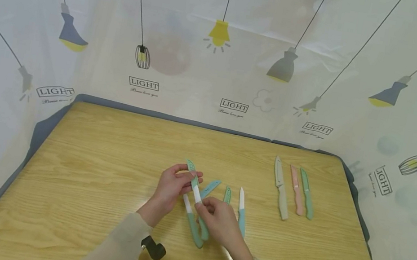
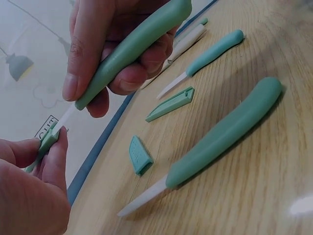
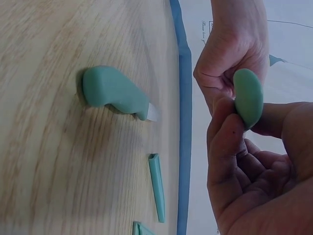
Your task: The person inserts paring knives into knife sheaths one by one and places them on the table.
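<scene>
My left hand (image 1: pixel 171 186) pinches a green blade sheath (image 2: pixel 48 143) between thumb and fingers. In my right hand (image 1: pixel 220 220) is the green handle of a paring knife (image 2: pixel 137 51). Part of its white blade shows between handle and sheath; the tip is inside the sheath. Below the hands, a second green-handled knife (image 1: pixel 194 230) lies with its white blade bare. Beyond it on the table are a blue sheath (image 1: pixel 210 188) and a green sheath (image 1: pixel 228 193). A blue-handled knife (image 1: pixel 241 220) with a bare white blade lies right of my right hand.
At the table's right lie a large cream knife (image 1: pixel 282 196), a pink knife (image 1: pixel 296 193) and a green knife (image 1: pixel 307 198), side by side with covered blades. The wooden table (image 1: pixel 107 146) meets a patterned wall covering (image 1: pixel 183 85) at its back and sides.
</scene>
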A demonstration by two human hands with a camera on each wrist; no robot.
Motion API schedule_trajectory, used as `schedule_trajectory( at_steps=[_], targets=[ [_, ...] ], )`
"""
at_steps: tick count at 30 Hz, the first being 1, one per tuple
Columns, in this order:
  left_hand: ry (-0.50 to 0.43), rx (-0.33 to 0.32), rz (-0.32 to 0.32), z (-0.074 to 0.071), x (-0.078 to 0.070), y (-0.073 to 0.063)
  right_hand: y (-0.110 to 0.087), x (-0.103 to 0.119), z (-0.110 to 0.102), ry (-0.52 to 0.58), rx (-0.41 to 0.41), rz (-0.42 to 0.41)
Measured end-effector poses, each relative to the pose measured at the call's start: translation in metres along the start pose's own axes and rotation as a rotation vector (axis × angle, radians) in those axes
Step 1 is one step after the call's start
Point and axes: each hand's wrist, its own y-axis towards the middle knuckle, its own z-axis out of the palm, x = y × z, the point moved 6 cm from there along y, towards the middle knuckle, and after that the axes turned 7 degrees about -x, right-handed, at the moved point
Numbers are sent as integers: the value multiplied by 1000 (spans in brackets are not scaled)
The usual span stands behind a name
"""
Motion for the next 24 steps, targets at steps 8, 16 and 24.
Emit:
schedule_trajectory(
  at_steps=[8,16,24],
  targets=[
    [-4,-3,2,2,-2,-2,3,0,1,-8,11,23],
    [10,-1,-4,2,-2,-3,6,2,1,-8,15,39],
    [14,3,-3,2,-2,-2,11,3,0,-4,6,55]
  ],
)
